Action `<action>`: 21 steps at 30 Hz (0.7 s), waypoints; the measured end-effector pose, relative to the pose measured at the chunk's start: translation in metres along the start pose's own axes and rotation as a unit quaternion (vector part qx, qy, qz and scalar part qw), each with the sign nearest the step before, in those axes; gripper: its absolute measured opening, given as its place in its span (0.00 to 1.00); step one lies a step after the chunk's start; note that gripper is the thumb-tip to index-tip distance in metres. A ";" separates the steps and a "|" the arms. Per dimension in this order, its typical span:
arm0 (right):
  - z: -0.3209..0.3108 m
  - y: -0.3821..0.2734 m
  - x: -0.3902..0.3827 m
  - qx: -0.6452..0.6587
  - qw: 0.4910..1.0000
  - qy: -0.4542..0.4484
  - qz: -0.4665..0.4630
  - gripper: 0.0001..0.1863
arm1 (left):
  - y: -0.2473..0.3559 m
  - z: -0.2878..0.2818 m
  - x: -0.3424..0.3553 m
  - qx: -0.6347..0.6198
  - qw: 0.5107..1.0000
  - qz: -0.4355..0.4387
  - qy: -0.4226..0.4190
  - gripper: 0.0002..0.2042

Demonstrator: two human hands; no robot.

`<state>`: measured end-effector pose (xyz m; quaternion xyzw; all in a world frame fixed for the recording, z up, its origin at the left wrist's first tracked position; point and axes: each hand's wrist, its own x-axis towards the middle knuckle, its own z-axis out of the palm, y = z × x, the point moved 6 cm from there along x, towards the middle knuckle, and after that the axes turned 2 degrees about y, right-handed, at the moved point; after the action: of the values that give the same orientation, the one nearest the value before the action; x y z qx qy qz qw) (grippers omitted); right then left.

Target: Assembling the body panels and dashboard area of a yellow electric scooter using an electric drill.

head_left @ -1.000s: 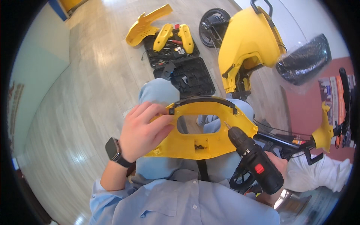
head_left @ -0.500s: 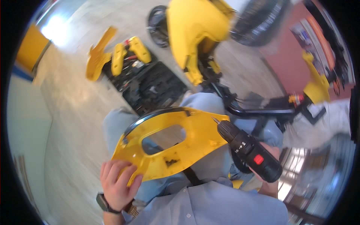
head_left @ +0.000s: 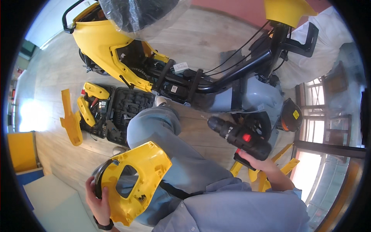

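Note:
My left hand (head_left: 99, 202) is closed around the black-trimmed edge of a yellow plastic body panel (head_left: 156, 167). The panel has a large opening and rests tilted over my left leg. In my right hand (head_left: 258, 161) is a black cordless drill (head_left: 241, 135) with a red button, held by its grip and raised away from the panel. Its front end points up and left, toward the scooter frame (head_left: 224, 86). The black frame stretches across the view beyond my knees, joined to a yellow rear body (head_left: 104, 42).
An open black tool case (head_left: 133, 104) lies on the floor at left, with yellow covers (head_left: 85, 111) on it and a long yellow part (head_left: 70, 123) beside it. A plastic-wrapped black item (head_left: 139, 17) covers the scooter's top. More yellow parts (head_left: 286, 167) lie at right.
The view has swung rightward. The yellow panel has shifted left and turned more upright in my left hand. The drill, earlier with its tip over the panel's right end, is now well apart from it.

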<state>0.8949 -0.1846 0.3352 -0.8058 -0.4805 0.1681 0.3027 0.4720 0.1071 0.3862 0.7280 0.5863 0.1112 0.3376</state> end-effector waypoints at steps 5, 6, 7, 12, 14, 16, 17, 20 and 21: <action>0.060 0.051 -0.002 0.094 0.988 -0.010 0.124 0.26 | -0.008 0.012 0.026 0.030 0.998 0.019 -0.048 0.13; 0.081 0.069 -0.003 0.078 0.977 -0.084 0.183 0.24 | -0.015 0.011 0.029 0.048 0.997 0.021 -0.050 0.12; 0.095 0.081 -0.005 0.080 0.976 -0.084 0.187 0.24 | -0.021 0.010 0.031 0.066 0.996 0.023 -0.052 0.10; 0.181 0.161 -0.022 -0.068 0.978 -0.082 0.179 0.33 | -0.061 0.008 0.036 -0.020 0.999 -0.002 -0.029 0.12; 0.207 0.186 -0.024 -0.105 0.972 -0.102 0.185 0.34 | -0.096 -0.018 0.030 -0.099 0.988 -0.072 0.095 0.15; 0.230 0.212 -0.034 -0.146 0.965 -0.125 0.181 0.34 | -0.096 -0.041 0.040 -0.046 0.991 -0.081 0.092 0.18; 0.254 0.219 -0.034 -0.147 0.965 -0.121 0.179 0.36 | -0.095 -0.063 0.043 -0.016 0.989 -0.081 0.121 0.19; 0.308 0.239 -0.049 -0.133 0.971 -0.102 0.172 0.40 | -0.115 -0.107 0.060 -0.002 0.976 -0.113 0.186 0.21; 0.308 0.243 -0.051 -0.130 0.970 -0.071 0.192 0.41 | -0.143 -0.109 0.079 0.008 0.978 -0.100 0.183 0.21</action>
<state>0.8607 -0.2152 -0.0584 -0.9015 -0.3547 0.2158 0.1223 0.3230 0.2324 0.3606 0.6356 0.7087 0.2040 0.2283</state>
